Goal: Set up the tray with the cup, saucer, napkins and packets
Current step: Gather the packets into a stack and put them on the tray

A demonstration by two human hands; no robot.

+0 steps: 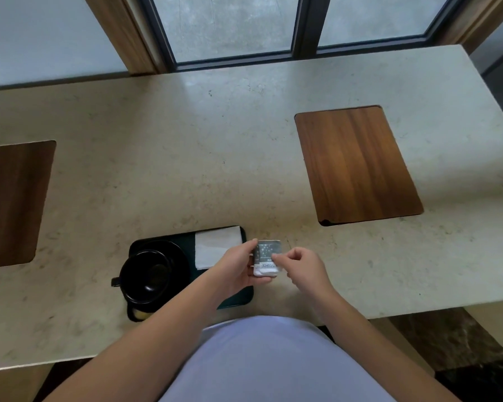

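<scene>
A dark tray [235,300] lies on the stone counter in front of me. On its left part a black cup [145,278] stands on a black saucer [176,253], the cup's handle pointing left. White napkins [215,249] lie on the tray's far right part. My left hand [235,271] holds a small stack of grey and white packets [267,258] just above the tray's right edge. My right hand [301,266] pinches the right side of the packets with thumb and forefinger.
A wooden inset panel [357,165] sits in the counter to the far right, another [10,203] at the left edge. A window frame [305,27] runs along the back. The counter's front edge [418,311] is close to my body.
</scene>
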